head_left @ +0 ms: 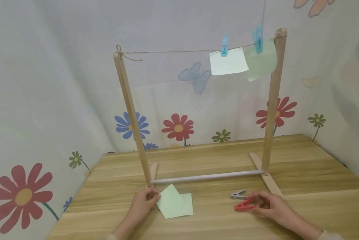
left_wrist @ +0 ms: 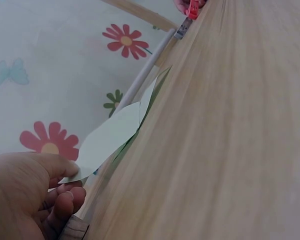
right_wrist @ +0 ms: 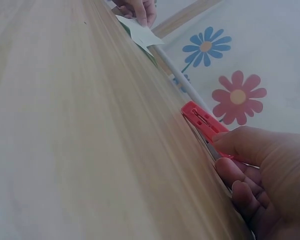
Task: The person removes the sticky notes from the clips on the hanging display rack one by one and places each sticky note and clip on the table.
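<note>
In the head view my left hand [head_left: 143, 201] pinches the corner of a pale green paper sheet [head_left: 169, 200]. That sheet overlaps a second green sheet [head_left: 188, 205] lying on the table; the left wrist view shows the pinched sheet [left_wrist: 110, 137] lifted at my thumb. My right hand [head_left: 271, 206] holds the handle end of a red clothespin [head_left: 242, 205] between thumb and fingers, low over the table. Just behind it lies a grey clothespin [head_left: 238, 194]. Two paper sheets, one whitish [head_left: 229, 63] and one green [head_left: 262, 61], hang from a string under blue clothespins [head_left: 224, 46].
A wooden frame stands on the table [head_left: 215, 220], with a left post [head_left: 132, 116], a right post [head_left: 274, 106] and a white crossbar [head_left: 206, 177] low between them. The string [head_left: 167, 51] runs between the post tops. A flowered curtain [head_left: 77, 66] hangs behind and at the sides.
</note>
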The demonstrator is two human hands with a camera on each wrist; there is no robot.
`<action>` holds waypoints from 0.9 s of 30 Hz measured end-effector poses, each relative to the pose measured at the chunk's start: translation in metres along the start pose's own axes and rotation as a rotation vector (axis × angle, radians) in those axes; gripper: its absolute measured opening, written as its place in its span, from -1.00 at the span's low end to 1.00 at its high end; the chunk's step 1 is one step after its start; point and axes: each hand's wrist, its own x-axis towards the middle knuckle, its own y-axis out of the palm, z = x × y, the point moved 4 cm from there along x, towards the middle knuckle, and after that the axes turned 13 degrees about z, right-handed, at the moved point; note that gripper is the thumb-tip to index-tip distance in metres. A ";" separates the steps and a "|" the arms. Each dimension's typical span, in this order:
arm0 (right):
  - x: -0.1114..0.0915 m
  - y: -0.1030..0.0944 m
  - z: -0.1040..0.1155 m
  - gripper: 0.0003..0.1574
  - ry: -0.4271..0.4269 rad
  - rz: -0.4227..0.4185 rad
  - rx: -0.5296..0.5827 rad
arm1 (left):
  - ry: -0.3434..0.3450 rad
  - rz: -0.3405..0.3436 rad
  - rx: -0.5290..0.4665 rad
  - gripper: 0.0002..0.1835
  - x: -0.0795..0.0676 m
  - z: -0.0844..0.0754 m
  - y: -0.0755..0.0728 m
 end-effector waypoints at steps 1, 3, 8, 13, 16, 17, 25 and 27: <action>0.000 0.000 0.000 -0.62 0.003 -0.003 -0.007 | 0.002 -0.003 0.006 -0.91 0.001 0.000 0.000; 0.001 -0.001 0.002 -0.61 0.006 -0.006 -0.016 | 0.003 -0.008 0.012 -0.92 0.002 0.000 0.000; 0.001 0.000 0.002 -0.60 0.018 -0.012 -0.021 | 0.009 -0.015 0.034 -0.94 0.003 0.001 -0.001; -0.002 0.001 0.001 -0.62 0.013 -0.023 -0.040 | 0.010 -0.013 0.047 -0.93 0.001 0.000 0.000; -0.003 0.002 0.001 -0.63 0.003 -0.029 -0.051 | 0.007 -0.012 0.053 -0.92 0.000 0.000 0.000; -0.003 0.002 0.001 -0.63 0.000 -0.032 -0.056 | 0.007 -0.012 0.055 -0.92 0.000 -0.001 0.000; -0.001 0.002 0.001 -0.63 -0.016 -0.051 -0.070 | 0.014 -0.018 0.062 -0.92 0.000 -0.001 -0.001; -0.001 0.002 0.001 -0.63 -0.013 -0.048 -0.069 | 0.012 -0.020 0.064 -0.91 0.001 0.000 -0.001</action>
